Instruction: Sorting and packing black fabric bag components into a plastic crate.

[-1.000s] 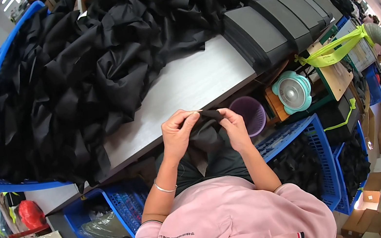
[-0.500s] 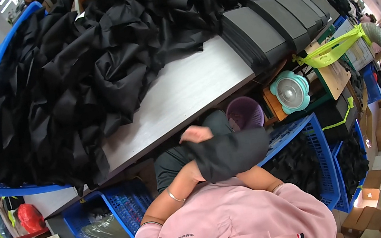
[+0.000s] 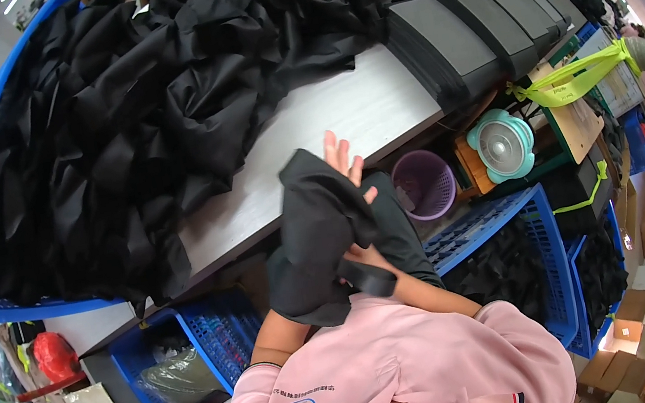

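Observation:
A black fabric piece (image 3: pixel 315 236) hangs over my left forearm and wrist in front of my chest. My left hand (image 3: pixel 344 166) sticks out past its upper edge, fingers and thumb spread, over the front edge of the table. Lower down, my right hand (image 3: pixel 366 257) is closed on the cloth beside a short black strip that juts to the right. Part of the right fingers is hidden by the fabric. Across the table lies a large heap of black fabric pieces (image 3: pixel 120 131).
The pale tabletop (image 3: pixel 358 104) carries stacks of flat black pieces (image 3: pixel 448 37) at right. A blue crate (image 3: pixel 553 267) of black cloth is at my right, another blue crate (image 3: pixel 170 383) at my left. Beyond my knees are a purple basket (image 3: pixel 424 184) and a turquoise fan (image 3: pixel 502 145).
The black piece has shifted from over my right forearm to over my left one. My left hand has risen toward the table and spread its fingers; my right hand now shows below it.

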Available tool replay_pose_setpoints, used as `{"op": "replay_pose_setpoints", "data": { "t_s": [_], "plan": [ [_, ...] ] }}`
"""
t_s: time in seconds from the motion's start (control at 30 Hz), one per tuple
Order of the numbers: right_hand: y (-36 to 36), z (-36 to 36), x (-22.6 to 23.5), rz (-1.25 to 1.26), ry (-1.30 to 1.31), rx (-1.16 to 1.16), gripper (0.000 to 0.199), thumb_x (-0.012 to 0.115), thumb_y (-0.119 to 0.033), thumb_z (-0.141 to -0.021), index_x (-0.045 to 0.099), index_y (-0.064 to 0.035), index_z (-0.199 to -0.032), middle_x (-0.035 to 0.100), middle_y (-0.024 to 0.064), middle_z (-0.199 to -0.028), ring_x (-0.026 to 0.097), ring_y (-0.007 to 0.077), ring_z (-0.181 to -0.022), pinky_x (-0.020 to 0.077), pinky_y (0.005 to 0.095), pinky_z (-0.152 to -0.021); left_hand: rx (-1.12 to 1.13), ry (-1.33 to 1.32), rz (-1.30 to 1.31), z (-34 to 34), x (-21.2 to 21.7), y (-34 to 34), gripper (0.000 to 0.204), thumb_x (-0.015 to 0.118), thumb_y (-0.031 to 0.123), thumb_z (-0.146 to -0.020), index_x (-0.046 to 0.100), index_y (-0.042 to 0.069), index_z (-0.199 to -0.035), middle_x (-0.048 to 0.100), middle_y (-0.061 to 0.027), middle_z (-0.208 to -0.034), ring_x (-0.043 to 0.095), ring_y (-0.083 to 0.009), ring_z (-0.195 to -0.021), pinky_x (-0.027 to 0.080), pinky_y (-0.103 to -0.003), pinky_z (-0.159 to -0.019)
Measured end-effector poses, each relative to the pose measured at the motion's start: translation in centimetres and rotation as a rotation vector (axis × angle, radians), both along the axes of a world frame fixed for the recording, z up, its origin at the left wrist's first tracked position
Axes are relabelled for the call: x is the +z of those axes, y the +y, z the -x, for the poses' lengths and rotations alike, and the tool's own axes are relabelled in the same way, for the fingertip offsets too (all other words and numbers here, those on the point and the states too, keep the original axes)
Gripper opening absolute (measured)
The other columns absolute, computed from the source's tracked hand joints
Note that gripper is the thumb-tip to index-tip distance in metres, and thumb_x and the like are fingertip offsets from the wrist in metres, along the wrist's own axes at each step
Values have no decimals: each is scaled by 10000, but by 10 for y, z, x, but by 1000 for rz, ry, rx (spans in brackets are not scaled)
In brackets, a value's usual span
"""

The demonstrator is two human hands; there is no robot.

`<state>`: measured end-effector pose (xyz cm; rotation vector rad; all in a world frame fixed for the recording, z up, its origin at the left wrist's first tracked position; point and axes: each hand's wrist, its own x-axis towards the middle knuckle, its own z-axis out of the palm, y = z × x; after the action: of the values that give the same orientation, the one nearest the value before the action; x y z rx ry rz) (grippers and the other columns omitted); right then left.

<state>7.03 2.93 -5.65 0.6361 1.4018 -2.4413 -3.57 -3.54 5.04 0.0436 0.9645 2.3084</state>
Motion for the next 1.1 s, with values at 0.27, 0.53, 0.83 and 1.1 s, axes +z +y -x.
{"op": "replay_pose_setpoints", "data": {
  "t_s": [0.27, 0.53, 0.83, 1.1],
  "plan": [
    [45, 36, 92, -1156, 741, -184, 251, 782, -84, -772, 657, 6, -971, 618, 118, -963, 611, 273, -840, 499, 342, -753, 105, 148, 108, 5, -44, -29, 606, 334, 351, -1062, 97, 251, -1610, 113, -27, -1664, 167, -250, -1522, 204, -456, -1192],
    [65, 23, 101, 243, 402, 89, 171, 666, -107, -925, 691, 49, -992, 674, 31, -1038, 595, 104, -920, 444, 260, -853, 139, -224, -249, 14, -74, -32, 543, 469, 114, -1029, 296, 32, -1537, 335, -117, -1577, 348, -234, -1448, 317, -342, -1161],
    [112, 76, 101, -58, 301, -218, 248, 569, -236, -1023, 666, -7, -1035, 674, 39, -952, 632, 99, -800, 511, 235, -745, 58, -79, -46, -24, -95, 3, 531, 475, 119, -1026, 317, 34, -1526, 353, -117, -1564, 360, -231, -1437, 320, -337, -1159],
    [73, 30, 93, -1416, 889, -230, 722, 795, -16, -707, 491, 0, -1362, 495, 199, -1338, 534, 344, -1180, 466, 411, -985, 6, 61, 157, -35, -112, -19, 519, 480, 125, -1024, 338, 36, -1516, 371, -116, -1552, 373, -228, -1426, 323, -332, -1157]
  ]
}}
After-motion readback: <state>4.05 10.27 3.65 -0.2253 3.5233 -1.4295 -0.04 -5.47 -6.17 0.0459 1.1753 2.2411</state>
